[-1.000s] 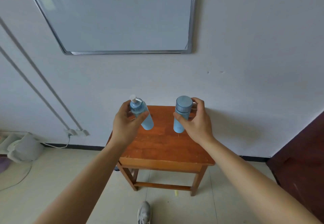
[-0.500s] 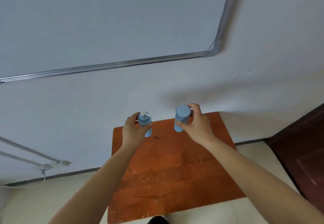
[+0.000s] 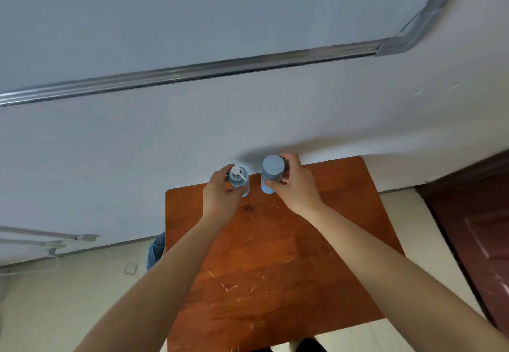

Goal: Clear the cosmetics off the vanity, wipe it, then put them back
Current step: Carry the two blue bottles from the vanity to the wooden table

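1. Reaching in over the near edge of the table (image 3: 275, 269), two bare forearms cross its scratched red-brown top toward the far edge. A dark shape (image 3: 311, 346) shows just below the near edge, too cut off to identify.
2. Left of the table, a blue object (image 3: 156, 249) sits on the pale floor (image 3: 82, 296), half hidden behind the table's left edge.
3. At the table's far edge, left of centre, the left hand (image 3: 220, 197) grips a pump bottle (image 3: 239, 179). Its fingers (image 3: 220, 175) and thumb are curled round the light blue body, just under the white pump head.
4. Just to the right along the same far edge, the right hand (image 3: 296, 189) holds a capped bottle (image 3: 272, 168). Its fingers (image 3: 289, 158) wrap the far side, with the thumb clamped on the near side below the grey-blue cap.
5. Both bottles stand upright, just beside each other with a narrow gap between them. Their bases are down at the tabletop, but whether they bear on the wood cannot be told.
6. Behind the table rises a white wall (image 3: 275, 120), and the table's far edge stands close against it.
7. Left of the table, low on the wall, thin pipes (image 3: 49, 237) run along to a small fitting.
8. Right of the table stands a dark brown door (image 3: 482, 227).
9. Above the table, higher on the wall, hangs a whiteboard (image 3: 192, 15) with a metal frame.
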Available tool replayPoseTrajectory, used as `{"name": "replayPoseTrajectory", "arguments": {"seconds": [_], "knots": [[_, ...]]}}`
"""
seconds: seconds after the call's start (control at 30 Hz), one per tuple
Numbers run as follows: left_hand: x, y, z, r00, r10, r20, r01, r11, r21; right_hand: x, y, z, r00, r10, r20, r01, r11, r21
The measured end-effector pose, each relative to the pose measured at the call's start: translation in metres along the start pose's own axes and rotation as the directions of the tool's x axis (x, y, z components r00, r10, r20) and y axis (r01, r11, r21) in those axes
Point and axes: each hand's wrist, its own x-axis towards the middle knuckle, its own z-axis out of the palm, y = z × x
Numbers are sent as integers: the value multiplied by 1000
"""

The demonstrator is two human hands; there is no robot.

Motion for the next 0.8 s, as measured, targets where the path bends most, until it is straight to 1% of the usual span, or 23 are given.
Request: {"name": "replayPoseTrajectory", "arguments": {"seconds": [0.2,0.27,0.37,0.43,0.47,0.5,0.53,0.6,0.63,0.7,0.77,0.8], "knots": [[3,-7,7,999,-6,40,3,999,54,4,8,5,1000,0,17,0,1000,-10],[3,-6,4,998,1,63,-7,996,94,4,10,2,999,1,37,1,998,-61],[-3,8,-4,995,15,95,-34,979,202,0,5,-9,995,5,95,8,991,-133],[-16,26,-17,994,81,70,-97,955,280,-5,-5,-25,995,-29,99,45,985,-165],[-25,37,-25,986,161,45,-167,932,321,-9,-12,-36,995,-62,78,76,980,-185],[-33,48,-34,963,269,17,-256,896,362,-13,-20,-48,993,-113,36,118,971,-207],[-41,58,-44,922,387,-14,-349,845,404,-18,-29,-61,985,-172,-24,162,960,-228],[-51,74,-59,802,592,-83,-482,723,495,-30,-45,-86,944,-286,-164,234,931,-280],[-55,82,-64,750,654,-104,-515,674,529,-36,-49,-97,915,-337,-220,259,912,-318],[-63,96,-68,680,722,-125,-550,616,565,-49,-52,-117,871,-400,-286,259,868,-425],[-70,107,-60,648,749,-134,-554,585,593,-64,-44,-133,858,-406,-313,192,820,-539],[-73,110,-52,646,753,-122,-556,574,601,-75,-37,-139,857,-400,-325,149,796,-586]]}}
